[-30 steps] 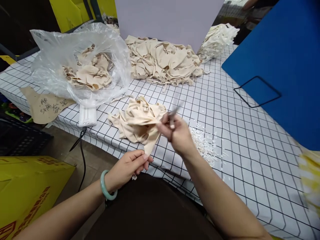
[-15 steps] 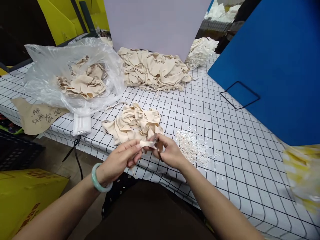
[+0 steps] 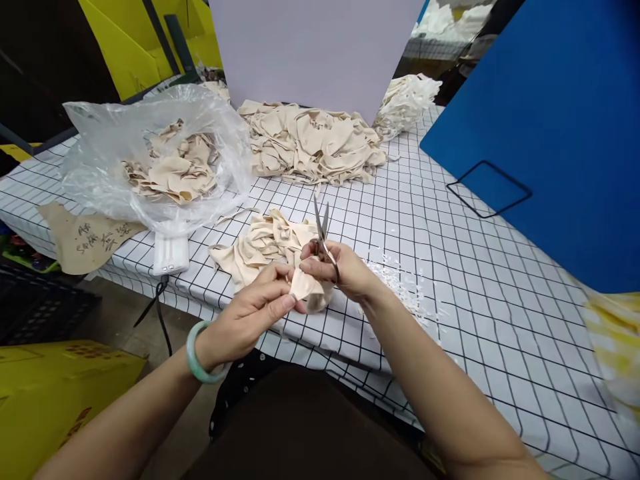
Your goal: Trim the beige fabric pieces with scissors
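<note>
My left hand [image 3: 255, 303], with a pale green bangle [image 3: 195, 353] at its wrist, pinches a small beige fabric piece [image 3: 303, 285] between thumb and fingers. My right hand [image 3: 340, 268] has its fingers through the handles of a pair of scissors [image 3: 323, 223]. The blades point up and away from me, slightly parted. The right fingertips also touch the fabric piece. Just beyond my hands lies a small heap of beige fabric pieces [image 3: 260, 247]. Right of my right hand, tiny white clippings [image 3: 400, 280] are scattered over the checked cloth.
A clear plastic bag [image 3: 100, 153] holding beige pieces stands back left, beside a white power strip [image 3: 171, 252] and a marked beige pattern piece [image 3: 90, 237]. A large beige pile [image 3: 315, 143] lies behind, before a lilac board [image 3: 310, 53]. A blue board [image 3: 550, 147] fills the right.
The scissors have swung from the fabric's edge to point upward in my right hand. The fabric piece is now spread between both hands, and the view has shifted slightly.
</note>
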The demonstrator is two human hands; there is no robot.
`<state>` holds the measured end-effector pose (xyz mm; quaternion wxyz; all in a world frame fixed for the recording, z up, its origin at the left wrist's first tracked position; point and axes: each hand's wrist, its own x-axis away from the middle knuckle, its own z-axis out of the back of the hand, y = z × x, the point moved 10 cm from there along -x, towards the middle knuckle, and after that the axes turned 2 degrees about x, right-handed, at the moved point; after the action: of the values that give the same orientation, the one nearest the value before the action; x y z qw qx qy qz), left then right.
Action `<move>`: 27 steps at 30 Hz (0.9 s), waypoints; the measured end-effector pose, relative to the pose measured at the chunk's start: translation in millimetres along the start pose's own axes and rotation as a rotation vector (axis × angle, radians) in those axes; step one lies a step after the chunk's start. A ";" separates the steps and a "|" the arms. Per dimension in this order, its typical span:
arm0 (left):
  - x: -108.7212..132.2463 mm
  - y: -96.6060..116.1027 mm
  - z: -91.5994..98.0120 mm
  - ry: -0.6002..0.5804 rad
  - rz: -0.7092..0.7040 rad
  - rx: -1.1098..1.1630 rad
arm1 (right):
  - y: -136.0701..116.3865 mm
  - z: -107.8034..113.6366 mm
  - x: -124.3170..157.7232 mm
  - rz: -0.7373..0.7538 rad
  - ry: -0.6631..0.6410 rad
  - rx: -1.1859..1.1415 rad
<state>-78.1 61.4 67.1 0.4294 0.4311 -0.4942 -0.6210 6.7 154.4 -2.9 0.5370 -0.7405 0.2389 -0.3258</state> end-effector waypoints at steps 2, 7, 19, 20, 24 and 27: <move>-7.5 14.0 0.4 0.095 -0.124 0.010 | 18.7 -5.6 1.9 0.028 0.036 -0.083; -34.8 -6.2 -16.3 0.205 -0.061 0.359 | 50.5 -5.6 21.3 0.102 0.196 -0.161; -50.5 -36.2 -39.3 0.234 0.121 0.495 | 58.0 6.0 58.3 0.051 0.360 -0.088; -50.6 -40.3 -39.6 0.247 0.141 0.508 | 62.6 2.5 59.5 0.040 0.344 -0.080; -47.6 -54.5 -44.7 0.255 0.198 0.448 | 52.3 19.6 80.3 0.101 0.346 0.197; -44.9 -54.7 -54.8 0.199 0.177 0.318 | 26.4 49.6 106.8 0.164 0.453 0.587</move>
<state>-19.7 98.9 10.6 0.4554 0.5076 -0.5770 -0.4494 115.2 102.8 -14.4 0.6842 -0.4428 0.3067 -0.4916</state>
